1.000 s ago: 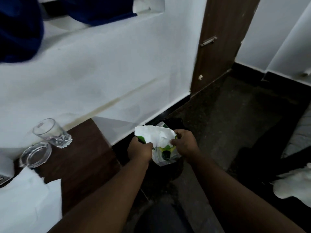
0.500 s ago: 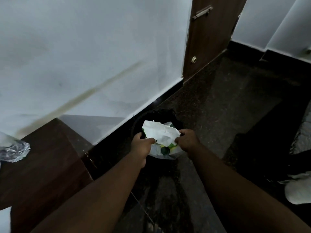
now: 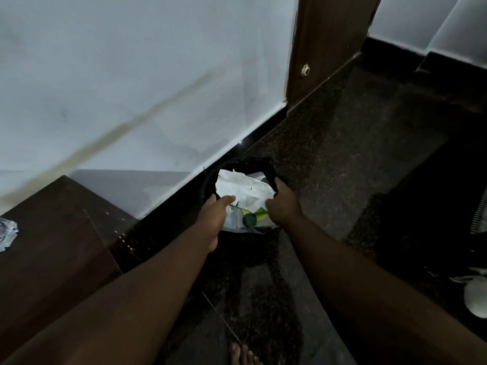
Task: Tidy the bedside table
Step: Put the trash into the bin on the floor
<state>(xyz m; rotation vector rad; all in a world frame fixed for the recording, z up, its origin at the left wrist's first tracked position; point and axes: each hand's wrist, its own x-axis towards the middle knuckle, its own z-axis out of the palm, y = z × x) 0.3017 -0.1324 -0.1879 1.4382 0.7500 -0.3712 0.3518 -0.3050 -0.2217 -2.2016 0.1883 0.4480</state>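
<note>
A crumpled white wrapper with green and yellow print point(image 3: 243, 192) is held between both hands over a black bin point(image 3: 257, 164) that stands on the floor against the wall. My left hand point(image 3: 214, 213) grips the wrapper's left side with the thumb on top. My right hand point(image 3: 283, 204) grips its right side at the bin's rim. The wrapper's far part lies inside the bin's mouth. The dark wooden bedside table point(image 3: 52, 246) is at the lower left, with the base of a clear glass point(image 3: 6, 233) at the frame's left edge.
A white wall with a black skirting runs behind the bin. A brown door point(image 3: 324, 43) stands at the upper right. The floor is dark speckled stone. A white cloth point(image 3: 477, 296) lies at the right edge. My bare toes point(image 3: 241, 355) show at the bottom.
Both hands moved the wrapper away from the table and down into the bin's mouth. The view swung right, so the glass and ashtray mostly left the frame.
</note>
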